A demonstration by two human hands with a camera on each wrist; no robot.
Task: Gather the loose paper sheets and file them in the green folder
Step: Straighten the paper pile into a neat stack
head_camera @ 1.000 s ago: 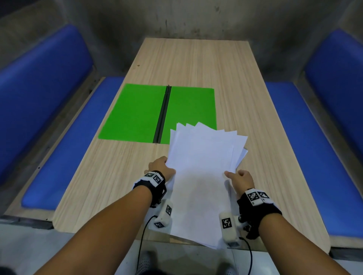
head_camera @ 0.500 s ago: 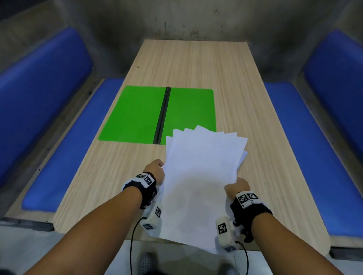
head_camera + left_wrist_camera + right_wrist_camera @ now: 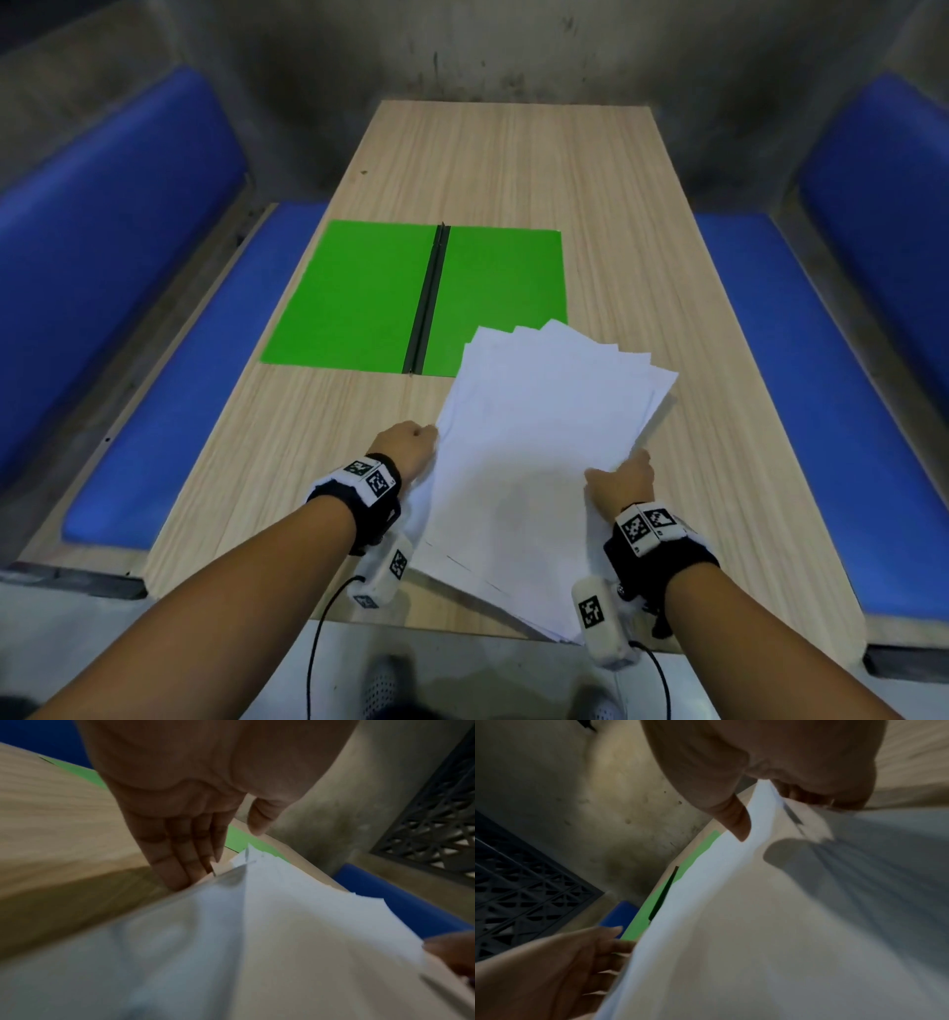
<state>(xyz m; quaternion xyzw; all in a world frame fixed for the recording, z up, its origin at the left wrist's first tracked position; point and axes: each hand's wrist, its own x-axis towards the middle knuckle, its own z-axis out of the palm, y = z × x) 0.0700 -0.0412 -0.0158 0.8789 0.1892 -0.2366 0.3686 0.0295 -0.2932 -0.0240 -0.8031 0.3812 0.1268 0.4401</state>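
The green folder [image 3: 369,298] lies open and flat on the wooden table [image 3: 513,164], its black spine [image 3: 429,298] running away from me. A fanned stack of white paper sheets [image 3: 539,452] lies just in front of it, far corners over the folder's right half and near end at the table's edge. My left hand [image 3: 405,447] lies against the stack's left edge; the left wrist view shows its fingers [image 3: 177,858] straight and its thumb off the paper [image 3: 282,923]. My right hand [image 3: 621,483] pinches the right edge, thumb [image 3: 736,821] on top, fingers curled beneath.
Blue padded benches run along the table's left [image 3: 169,411] and right [image 3: 801,385] sides. A grey concrete wall closes off the far end. The table's near edge [image 3: 257,601] runs just below my wrists.
Both hands have slid back toward me along the stack's sides. The left thumb has come off the top sheet. The stack's far end has swung slightly to the right.
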